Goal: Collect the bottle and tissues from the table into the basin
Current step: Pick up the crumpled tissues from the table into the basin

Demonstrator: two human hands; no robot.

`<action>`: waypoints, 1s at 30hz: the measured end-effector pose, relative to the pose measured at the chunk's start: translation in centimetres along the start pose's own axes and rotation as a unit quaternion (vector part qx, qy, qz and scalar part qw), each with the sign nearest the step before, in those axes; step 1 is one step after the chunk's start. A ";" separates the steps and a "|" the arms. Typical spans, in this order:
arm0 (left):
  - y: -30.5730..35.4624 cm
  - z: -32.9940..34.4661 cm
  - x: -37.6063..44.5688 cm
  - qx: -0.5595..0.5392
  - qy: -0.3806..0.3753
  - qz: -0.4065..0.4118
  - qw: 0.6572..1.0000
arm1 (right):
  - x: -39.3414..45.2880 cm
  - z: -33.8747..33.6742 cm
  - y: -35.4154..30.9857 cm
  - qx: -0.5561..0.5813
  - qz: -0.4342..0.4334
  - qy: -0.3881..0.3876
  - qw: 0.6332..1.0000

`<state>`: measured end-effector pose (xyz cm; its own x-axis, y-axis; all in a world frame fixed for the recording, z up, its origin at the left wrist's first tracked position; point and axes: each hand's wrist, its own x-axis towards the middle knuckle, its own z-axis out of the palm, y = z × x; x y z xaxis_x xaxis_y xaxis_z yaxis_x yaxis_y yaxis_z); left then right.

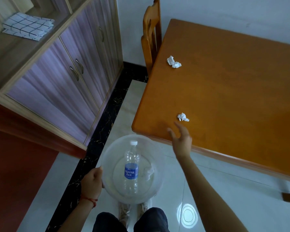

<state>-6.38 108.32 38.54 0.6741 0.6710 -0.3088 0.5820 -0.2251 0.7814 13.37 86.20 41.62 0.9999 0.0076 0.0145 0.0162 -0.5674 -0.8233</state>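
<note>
**Bottle and one tissue in the basin, two tissues waiting on the tabletop**

The person is holding a clear plastic basin (pixel 107 153) out in front of the body, the left hand (pixel 92 181) gripping its near-left rim with fingers clenched around the edge. Lying inside it is a clear water bottle (pixel 131 168), white cap pointing away from the person. Beside the bottle, toward the right of the basin floor, a crumpled white tissue (pixel 149 173) is showing through the plastic, so the collecting looks roughly half done.

The right hand (pixel 181 139) is reaching over the near corner of the wooden tabletop (pixel 233 81), its grip released, fingers spread and holding nothing. It is hovering just short of the nearer crumpled tissue (pixel 183 117), which is lying close to the tabletop's near edge. A second, larger crumpled tissue (pixel 173 62) is sitting well apart from it, further along the left edge, near the wooden chair (pixel 151 34) tucked against the table.

What is left, judging by the layout: picking up these two tissues and dropping them in the basin. No other bottle is showing on the tabletop.

The bottle's blue label is reading "AQUAFINA" in white capitals, with a line of Chinese characters beneath; smaller print is too fine to make out.
</note>
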 end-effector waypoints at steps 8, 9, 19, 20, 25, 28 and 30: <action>0.0 0.5 0.3 0.012 0.008 -0.008 1.000 | 7.4 -0.8 2.8 -0.076 0.051 0.009 0.996; 0.0 0.5 0.3 0.009 0.009 -0.010 1.000 | 7.9 -0.6 3.1 -0.090 0.048 -0.005 0.995; -1.0 0.5 0.6 -0.008 0.016 -0.017 1.000 | 7.7 0.6 4.0 -0.102 -0.008 -0.001 0.995; -1.0 0.6 0.5 -0.010 0.018 -0.015 1.000 | 7.4 0.6 3.6 -0.085 -0.010 -0.001 0.996; -0.1 0.6 -0.1 -0.013 0.024 -0.011 1.000 | 2.7 1.3 1.2 -0.002 -0.052 -0.013 0.999; -0.1 0.7 -0.3 -0.022 0.028 -0.023 0.999 | -1.1 2.0 -0.1 0.031 -0.074 -0.052 0.995; -0.6 0.9 -0.3 -0.030 0.027 -0.033 0.999 | -3.6 2.6 -0.6 0.045 -0.089 -0.086 0.991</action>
<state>-6.47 107.62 37.66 0.6087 0.7204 -0.3325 0.5954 -0.1377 0.7916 9.81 88.65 40.61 0.9666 0.2459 0.0721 0.1838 -0.4691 -0.8638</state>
